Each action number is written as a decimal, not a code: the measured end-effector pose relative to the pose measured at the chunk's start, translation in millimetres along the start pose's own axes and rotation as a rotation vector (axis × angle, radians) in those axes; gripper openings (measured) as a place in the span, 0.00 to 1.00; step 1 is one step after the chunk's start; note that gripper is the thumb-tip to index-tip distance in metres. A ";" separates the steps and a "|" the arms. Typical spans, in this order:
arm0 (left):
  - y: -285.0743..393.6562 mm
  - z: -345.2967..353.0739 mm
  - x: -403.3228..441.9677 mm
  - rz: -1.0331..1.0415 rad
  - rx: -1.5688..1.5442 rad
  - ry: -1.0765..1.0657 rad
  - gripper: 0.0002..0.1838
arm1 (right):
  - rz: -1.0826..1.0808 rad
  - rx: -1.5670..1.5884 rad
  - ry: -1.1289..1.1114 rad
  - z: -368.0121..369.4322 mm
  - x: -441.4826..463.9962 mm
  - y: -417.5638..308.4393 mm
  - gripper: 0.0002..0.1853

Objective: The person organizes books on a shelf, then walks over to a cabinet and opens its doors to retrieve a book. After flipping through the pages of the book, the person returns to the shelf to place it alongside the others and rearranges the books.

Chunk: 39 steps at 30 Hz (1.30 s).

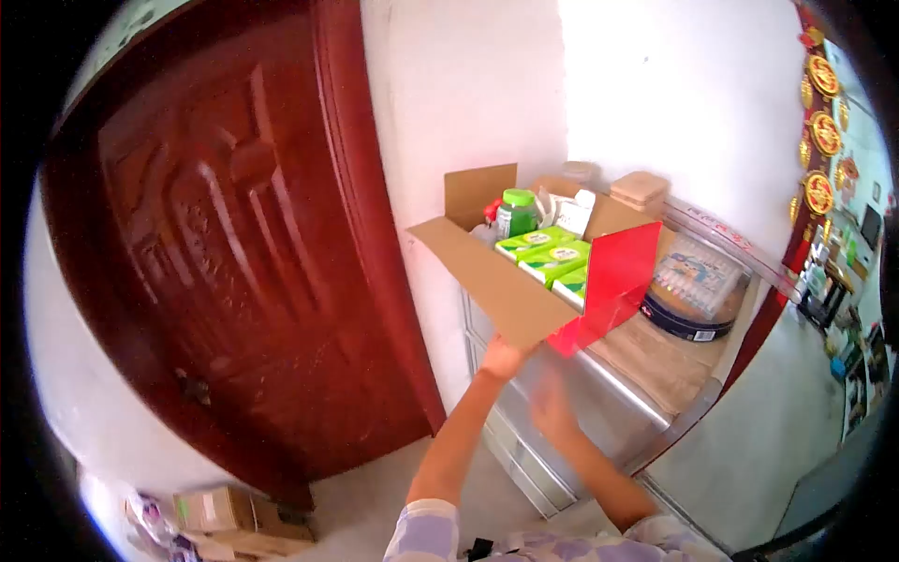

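An open cardboard box (478,286) with a red outer side sits at the near edge of the metal-edged cabinet. In it are green-and-white tissue packs (552,260), a green-lidded jar (518,214) and a white item (577,214). At the box's near lower edge, my left hand (506,358) grips it from below, fingers partly hidden by the flap. My right hand (554,409) is smeared by motion just below the red side, apart from the box, in front of the cabinet; its fingers cannot be made out.
On the cabinet (655,370), right of the box, lie a dark round tin (688,323) and a plastic-wrapped pack (698,278). Stacked tan containers (641,190) stand behind. A dark red door (234,244) is at left, with cardboard boxes (229,515) on the floor.
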<state>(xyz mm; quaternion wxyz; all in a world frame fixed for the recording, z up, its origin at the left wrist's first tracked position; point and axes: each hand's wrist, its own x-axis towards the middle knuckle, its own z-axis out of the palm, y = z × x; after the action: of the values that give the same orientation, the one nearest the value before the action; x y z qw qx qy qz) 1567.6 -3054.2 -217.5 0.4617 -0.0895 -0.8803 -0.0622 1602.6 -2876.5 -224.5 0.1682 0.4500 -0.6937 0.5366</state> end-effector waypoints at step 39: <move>-138.7 -170.9 -116.7 -0.536 -0.023 0.153 0.16 | 0.031 -0.227 0.290 56.6 56.1 43.4 0.12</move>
<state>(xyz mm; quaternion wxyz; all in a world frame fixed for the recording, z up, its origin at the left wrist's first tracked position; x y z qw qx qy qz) 1739.9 -3234.2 -220.8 0.4929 0.1463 -0.8343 -0.1990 1551.7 -2951.3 -230.9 0.3081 0.3353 -0.7251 0.5166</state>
